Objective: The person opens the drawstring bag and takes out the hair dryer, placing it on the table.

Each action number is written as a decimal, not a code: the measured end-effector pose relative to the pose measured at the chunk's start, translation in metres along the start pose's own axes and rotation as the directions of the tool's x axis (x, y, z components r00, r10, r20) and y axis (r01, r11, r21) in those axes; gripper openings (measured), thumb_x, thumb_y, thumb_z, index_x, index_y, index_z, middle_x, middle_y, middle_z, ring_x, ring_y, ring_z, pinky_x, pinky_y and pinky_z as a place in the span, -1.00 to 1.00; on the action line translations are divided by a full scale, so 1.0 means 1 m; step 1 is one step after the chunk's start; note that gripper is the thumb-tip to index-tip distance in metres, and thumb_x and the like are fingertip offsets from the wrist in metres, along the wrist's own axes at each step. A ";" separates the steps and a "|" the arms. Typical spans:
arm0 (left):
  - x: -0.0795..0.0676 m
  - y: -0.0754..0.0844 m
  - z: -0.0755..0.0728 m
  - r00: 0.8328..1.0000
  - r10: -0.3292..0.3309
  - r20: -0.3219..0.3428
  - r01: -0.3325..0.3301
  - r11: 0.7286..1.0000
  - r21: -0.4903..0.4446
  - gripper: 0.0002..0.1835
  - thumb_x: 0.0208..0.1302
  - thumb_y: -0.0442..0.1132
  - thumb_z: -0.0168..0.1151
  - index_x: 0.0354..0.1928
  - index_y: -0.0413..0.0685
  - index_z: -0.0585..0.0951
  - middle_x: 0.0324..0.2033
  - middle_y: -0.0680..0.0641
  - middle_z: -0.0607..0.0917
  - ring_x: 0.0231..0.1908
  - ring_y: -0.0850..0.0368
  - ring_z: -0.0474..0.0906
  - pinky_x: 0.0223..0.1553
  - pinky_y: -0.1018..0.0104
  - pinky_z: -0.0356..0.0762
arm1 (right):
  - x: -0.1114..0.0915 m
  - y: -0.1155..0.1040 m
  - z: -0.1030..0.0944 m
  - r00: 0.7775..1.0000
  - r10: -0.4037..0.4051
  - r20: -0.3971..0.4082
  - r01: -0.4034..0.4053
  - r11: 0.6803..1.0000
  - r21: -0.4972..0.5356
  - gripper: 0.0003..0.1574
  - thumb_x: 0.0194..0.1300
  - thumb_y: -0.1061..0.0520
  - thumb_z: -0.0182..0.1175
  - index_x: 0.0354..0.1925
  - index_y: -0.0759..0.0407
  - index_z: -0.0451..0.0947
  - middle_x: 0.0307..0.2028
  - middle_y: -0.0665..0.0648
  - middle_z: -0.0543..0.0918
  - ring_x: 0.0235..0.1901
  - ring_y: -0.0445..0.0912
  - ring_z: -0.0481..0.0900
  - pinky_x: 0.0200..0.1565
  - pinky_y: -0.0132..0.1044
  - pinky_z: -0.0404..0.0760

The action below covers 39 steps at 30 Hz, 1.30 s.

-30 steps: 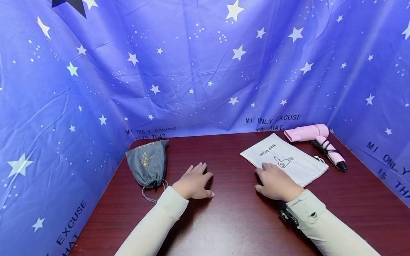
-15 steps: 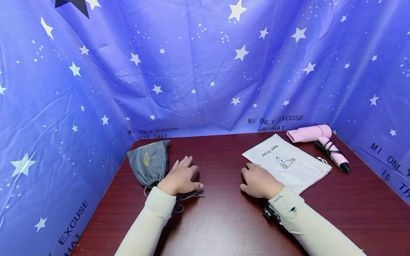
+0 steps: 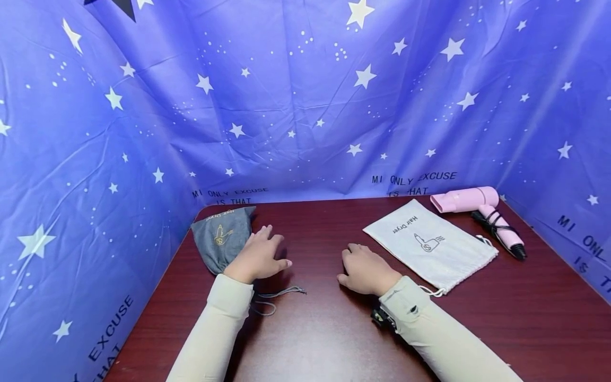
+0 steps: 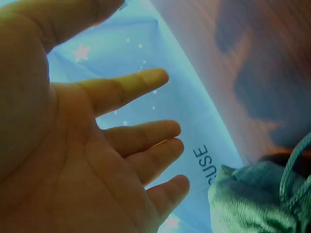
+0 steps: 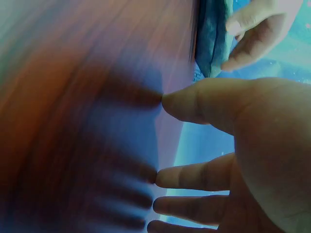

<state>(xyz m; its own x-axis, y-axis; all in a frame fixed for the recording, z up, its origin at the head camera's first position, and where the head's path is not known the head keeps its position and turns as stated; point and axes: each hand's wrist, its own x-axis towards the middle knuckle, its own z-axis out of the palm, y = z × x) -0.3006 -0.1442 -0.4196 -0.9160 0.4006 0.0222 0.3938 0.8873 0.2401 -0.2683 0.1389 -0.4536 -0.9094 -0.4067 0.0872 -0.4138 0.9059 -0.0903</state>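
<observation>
A grey drawstring pouch (image 3: 221, 239), printed with a gold hair dryer, lies at the table's left; its cord (image 3: 281, 292) trails to the right. My left hand (image 3: 258, 257) hovers beside and partly over the pouch, fingers spread, holding nothing; the left wrist view shows its bare palm (image 4: 73, 160) near the pouch's gathered neck (image 4: 257, 199). Right of centre, my right hand (image 3: 367, 269) has its fingertips at the table surface, with nothing in it. A white drawstring pouch (image 3: 429, 244) marked "Hair Dryer" lies flat to the right of that hand.
A pink hair dryer (image 3: 465, 200) with its black cord wrapped round the handle lies at the far right corner. The dark red wooden table (image 3: 315, 339) is bounded by blue star-printed cloth (image 3: 286, 106) at the back and sides.
Both hands have moved left. My left hand has come from beside the grey pouch to partly over it; my right hand has left the white pouch's edge. The grey pouch's cord now extends rightward.
</observation>
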 end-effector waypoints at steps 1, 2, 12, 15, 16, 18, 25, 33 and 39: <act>0.000 -0.002 -0.001 1.000 -0.005 -0.013 0.005 1.000 -0.002 -0.26 0.28 0.11 0.40 0.36 -0.18 0.50 0.50 -0.45 0.24 0.56 -0.40 0.07 0.52 -0.31 0.02 | 0.002 -0.003 0.001 1.000 0.000 0.005 0.000 1.000 0.007 -0.26 0.25 -0.14 0.38 0.09 0.46 0.57 0.21 0.51 0.56 0.23 0.36 0.54 0.23 0.19 0.55; 0.000 -0.004 -0.003 1.000 -0.011 -0.025 0.011 1.000 -0.004 -0.27 0.29 0.10 0.40 0.37 -0.19 0.50 0.51 -0.46 0.24 0.56 -0.40 0.07 0.52 -0.32 0.03 | 0.004 -0.006 0.002 1.000 -0.002 0.008 0.002 1.000 0.011 -0.25 0.24 -0.15 0.38 0.10 0.46 0.57 0.22 0.50 0.55 0.24 0.35 0.53 0.24 0.18 0.55; -0.003 -0.024 -0.016 0.994 -0.089 -0.065 0.086 0.995 -0.053 -0.21 0.34 0.08 0.35 0.45 -0.25 0.40 0.54 -0.46 0.16 0.58 -0.40 -0.02 0.52 -0.34 -0.01 | 0.023 -0.030 0.007 0.999 0.002 0.040 -0.004 0.999 0.039 -0.27 0.25 -0.16 0.36 0.13 0.37 0.57 0.17 0.38 0.58 0.18 0.29 0.55 0.14 0.15 0.60; -0.005 -0.029 -0.020 0.992 -0.109 -0.070 0.104 0.992 -0.065 -0.22 0.35 0.06 0.34 0.46 -0.25 0.39 0.54 -0.47 0.15 0.58 -0.41 -0.02 0.52 -0.35 -0.02 | 0.029 -0.036 0.006 0.999 -0.007 0.054 0.004 0.999 0.049 -0.27 0.26 -0.15 0.35 0.16 0.37 0.56 0.17 0.37 0.57 0.18 0.29 0.54 0.14 0.15 0.60; -0.006 -0.031 -0.021 0.990 -0.119 -0.071 0.114 0.991 -0.069 -0.21 0.36 0.07 0.34 0.46 -0.25 0.38 0.54 -0.46 0.15 0.58 -0.41 -0.03 0.52 -0.34 -0.03 | 0.031 -0.039 0.006 0.998 -0.013 0.060 0.010 0.999 0.051 -0.26 0.27 -0.15 0.35 0.17 0.37 0.56 0.18 0.37 0.57 0.19 0.29 0.54 0.15 0.15 0.60; -0.006 -0.035 -0.022 0.988 -0.135 -0.076 0.130 0.989 -0.076 -0.20 0.36 0.06 0.33 0.47 -0.25 0.37 0.54 -0.45 0.15 0.58 -0.40 -0.03 0.53 -0.32 -0.03 | 0.034 -0.044 0.005 0.997 -0.026 0.069 0.022 0.998 0.056 -0.26 0.27 -0.15 0.35 0.18 0.37 0.55 0.19 0.37 0.56 0.20 0.29 0.53 0.15 0.14 0.60; -0.007 -0.046 -0.026 0.983 -0.173 -0.068 0.164 0.980 -0.115 -0.21 0.37 0.07 0.32 0.48 -0.26 0.35 0.53 -0.46 0.18 0.55 -0.45 0.02 0.50 -0.37 0.01 | 0.048 -0.062 0.004 0.994 -0.039 0.101 0.034 0.998 0.045 -0.28 0.32 -0.15 0.31 0.22 0.34 0.54 0.15 0.36 0.57 0.13 0.27 0.55 0.07 0.12 0.63; -0.012 -0.055 -0.032 0.967 -0.242 -0.079 0.231 0.965 -0.124 -0.19 0.38 0.07 0.29 0.49 -0.27 0.33 0.53 -0.51 0.10 0.53 -0.52 0.00 0.50 -0.40 -0.03 | 0.062 -0.080 0.005 0.991 -0.041 0.124 0.040 0.999 0.008 -0.27 0.31 -0.18 0.30 0.27 0.23 0.54 0.18 0.31 0.57 0.13 0.22 0.55 -0.04 0.11 0.68; -0.013 -0.065 -0.034 0.957 -0.277 -0.084 0.266 0.956 -0.122 -0.18 0.40 0.09 0.27 0.49 -0.32 0.31 0.53 -0.52 0.10 0.52 -0.52 0.02 0.47 -0.42 0.02 | 0.067 -0.091 0.005 0.990 -0.089 0.106 0.088 0.996 0.011 -0.33 0.32 -0.17 0.30 0.24 0.19 0.57 0.16 0.27 0.59 0.10 0.18 0.57 -0.07 0.07 0.70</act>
<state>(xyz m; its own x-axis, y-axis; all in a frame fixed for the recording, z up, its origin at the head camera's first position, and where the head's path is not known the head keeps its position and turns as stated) -0.3170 -0.2152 -0.4024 -0.9923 0.1181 0.0362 0.1233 0.9273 0.3535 -0.2921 0.0284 -0.4446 -0.8682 -0.4961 -0.0110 -0.4931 0.8650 -0.0933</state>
